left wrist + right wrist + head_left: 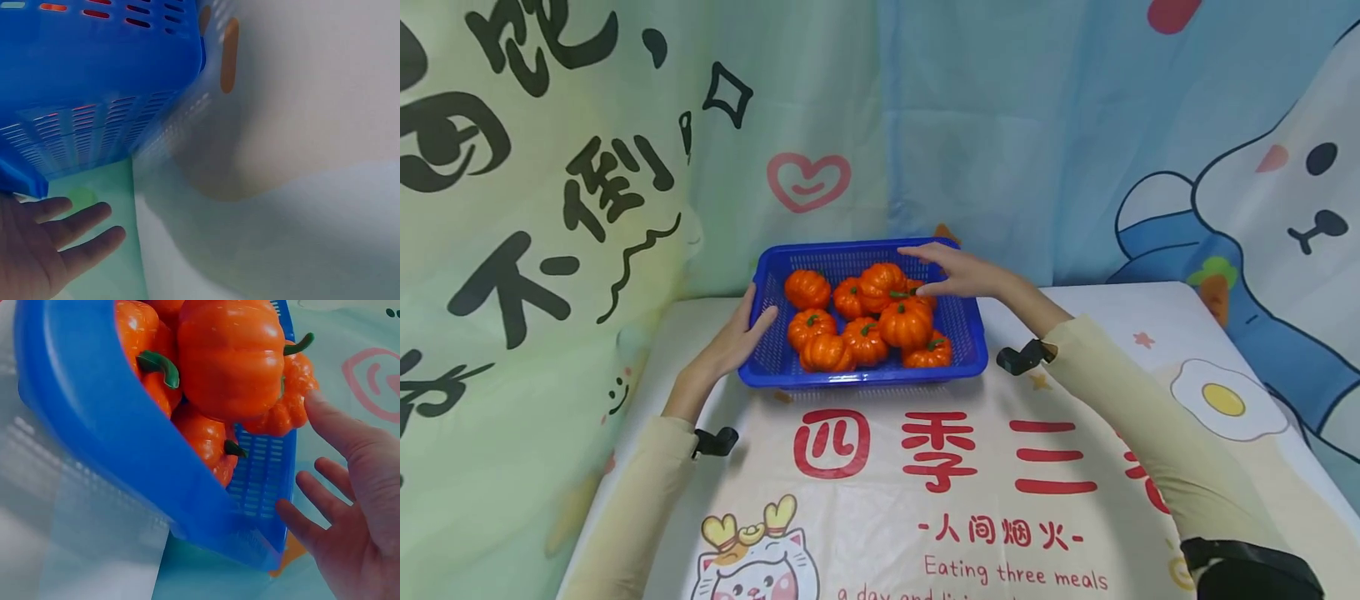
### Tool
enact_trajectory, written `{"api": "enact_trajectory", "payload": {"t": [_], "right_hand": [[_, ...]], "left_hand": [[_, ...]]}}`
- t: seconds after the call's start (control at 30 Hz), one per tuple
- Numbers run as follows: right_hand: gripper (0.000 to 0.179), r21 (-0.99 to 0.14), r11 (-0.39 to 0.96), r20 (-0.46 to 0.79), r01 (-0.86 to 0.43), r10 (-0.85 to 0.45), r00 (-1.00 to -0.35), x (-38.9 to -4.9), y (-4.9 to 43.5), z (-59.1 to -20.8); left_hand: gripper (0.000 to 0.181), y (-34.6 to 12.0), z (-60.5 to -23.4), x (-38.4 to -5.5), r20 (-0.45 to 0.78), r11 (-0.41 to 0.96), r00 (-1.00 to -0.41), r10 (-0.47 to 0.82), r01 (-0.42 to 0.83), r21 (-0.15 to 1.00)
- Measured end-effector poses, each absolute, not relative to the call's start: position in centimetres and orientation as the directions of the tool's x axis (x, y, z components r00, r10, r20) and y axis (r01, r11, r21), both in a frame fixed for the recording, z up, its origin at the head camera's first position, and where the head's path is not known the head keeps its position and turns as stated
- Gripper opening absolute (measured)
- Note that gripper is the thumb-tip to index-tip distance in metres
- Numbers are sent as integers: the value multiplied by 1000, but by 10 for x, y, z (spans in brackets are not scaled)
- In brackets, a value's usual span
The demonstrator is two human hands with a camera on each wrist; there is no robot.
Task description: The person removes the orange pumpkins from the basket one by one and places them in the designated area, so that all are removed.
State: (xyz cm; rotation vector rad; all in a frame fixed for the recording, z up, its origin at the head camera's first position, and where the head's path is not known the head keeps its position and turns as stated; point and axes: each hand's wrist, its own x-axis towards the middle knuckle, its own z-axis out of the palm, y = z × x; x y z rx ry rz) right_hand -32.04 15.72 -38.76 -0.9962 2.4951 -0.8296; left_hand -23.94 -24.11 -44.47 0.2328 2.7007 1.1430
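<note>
A blue plastic basket with slotted walls holds several small orange pumpkins with green stems. At the basket's left end is my left hand, fingers extended along the outside and thumb pointing over the rim. In the left wrist view, three spread fingers of that hand show beside the blue wall. My right hand reaches over the back right part of the basket, its fingers spread and holding nothing. The right wrist view shows its thumb close to a pumpkin at the far side.
Under the basket is a table with a printed cloth bearing red characters and cartoon pictures. A blue-green printed curtain hangs right behind the basket. Another pale green printed curtain runs along the left side.
</note>
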Motion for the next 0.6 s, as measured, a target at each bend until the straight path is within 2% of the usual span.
{"api": "enact_trajectory", "payload": {"t": [0.23, 0.4, 0.6], "right_hand": [[75, -666, 571, -163, -480, -739, -654, -311, 148, -389], [80, -648, 622, -188, -439, -689, -700, -298, 147, -389], [66, -625, 659, -208, -418, -656, -725, -280, 143, -394]], "left_hand": [[84, -240, -445, -237, -122, 693, -971, 203, 54, 719], [84, -238, -445, -237, -121, 690, -973, 199, 52, 722], [83, -238, -444, -237, -122, 698, -974, 189, 47, 714]]}}
